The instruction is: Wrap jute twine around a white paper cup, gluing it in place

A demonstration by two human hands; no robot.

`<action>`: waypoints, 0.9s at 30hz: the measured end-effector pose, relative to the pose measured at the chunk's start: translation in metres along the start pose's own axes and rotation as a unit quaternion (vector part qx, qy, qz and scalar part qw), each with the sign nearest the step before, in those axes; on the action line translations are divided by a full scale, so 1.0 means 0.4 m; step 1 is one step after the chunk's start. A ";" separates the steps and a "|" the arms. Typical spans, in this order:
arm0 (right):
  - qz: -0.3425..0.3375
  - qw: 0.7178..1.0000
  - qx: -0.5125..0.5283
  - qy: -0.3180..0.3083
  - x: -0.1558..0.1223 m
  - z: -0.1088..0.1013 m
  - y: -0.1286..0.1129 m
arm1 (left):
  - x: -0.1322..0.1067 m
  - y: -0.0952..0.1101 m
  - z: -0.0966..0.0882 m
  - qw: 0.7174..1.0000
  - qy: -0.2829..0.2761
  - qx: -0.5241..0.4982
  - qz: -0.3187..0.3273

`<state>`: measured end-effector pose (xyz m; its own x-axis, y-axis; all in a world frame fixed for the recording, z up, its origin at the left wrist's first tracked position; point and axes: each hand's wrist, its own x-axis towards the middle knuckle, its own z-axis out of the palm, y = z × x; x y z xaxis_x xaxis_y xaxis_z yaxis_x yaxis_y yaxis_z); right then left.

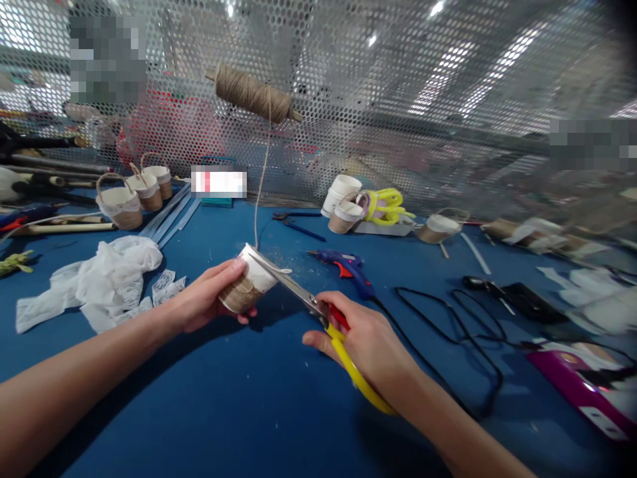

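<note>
My left hand [213,295] is closed round a white paper cup [259,273] that is tilted on its side. Brown twine [241,293] wraps the cup's lower part. In my right hand [361,332] is a pair of scissors [306,297] with yellow and red handles. Its blades lie across the cup's rim, where a strand of twine [263,176] meets it. That strand runs up to a twine spool [253,93] hung on a rod at the mesh panel. Whether the blades touch the strand I cannot tell.
A blue glue gun [343,265] lies beyond my right hand, its black cord [448,312] looping rightward. White lace [104,279] is heaped at left, near several small handled baskets [121,207]. Pliers [301,224], stacked white cups [341,194] and a purple power strip [572,385] also lie about.
</note>
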<state>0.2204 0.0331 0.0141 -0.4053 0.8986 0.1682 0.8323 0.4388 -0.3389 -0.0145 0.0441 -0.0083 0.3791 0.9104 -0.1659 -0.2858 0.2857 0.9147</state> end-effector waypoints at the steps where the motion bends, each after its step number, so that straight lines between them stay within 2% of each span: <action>1: -0.001 1.000 0.000 -0.003 0.000 0.002 0.002 | 0.000 -0.002 0.001 1.000 0.002 -0.001 -0.002; 11: -0.002 1.000 -0.008 -0.011 0.002 0.011 0.001 | -0.008 -0.017 0.021 0.994 0.041 0.091 0.052; 22: 0.010 1.000 0.002 0.001 0.002 0.006 -0.005 | -0.005 -0.015 0.020 0.985 0.089 0.128 0.078; 25: -0.001 1.000 0.018 0.017 -0.002 0.009 -0.001 | -0.006 -0.008 0.010 0.989 0.076 0.110 0.070; 27: -0.009 0.999 0.025 0.030 -0.003 0.012 0.002 | -0.004 -0.004 -0.001 0.995 0.040 0.066 0.056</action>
<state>0.2198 0.0323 0.0092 -0.3950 0.8897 0.2290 0.8045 0.4554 -0.3814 -0.0151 0.0422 -0.0096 0.2779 0.9569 -0.0839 -0.2015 0.1435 0.9689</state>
